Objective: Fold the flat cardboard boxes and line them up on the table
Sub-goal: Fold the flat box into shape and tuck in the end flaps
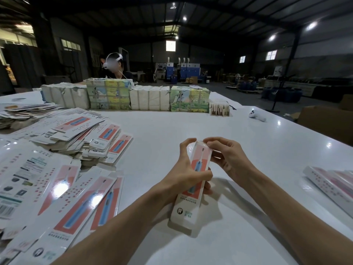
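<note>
A long narrow box [192,185], already squared up, is held above the near middle of the white table [172,127]. The left hand [183,175] wraps its middle; the right hand [227,159] pinches its far end. Flat boxes [76,142] pile at left, folded boxes [332,184] lie at right.

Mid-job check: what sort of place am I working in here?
Probably a packaging workshop in a factory hall: heaps of flat box blanks on the white table, bundled carton stacks along its far edge, and a high dark roof with lamps.
</note>
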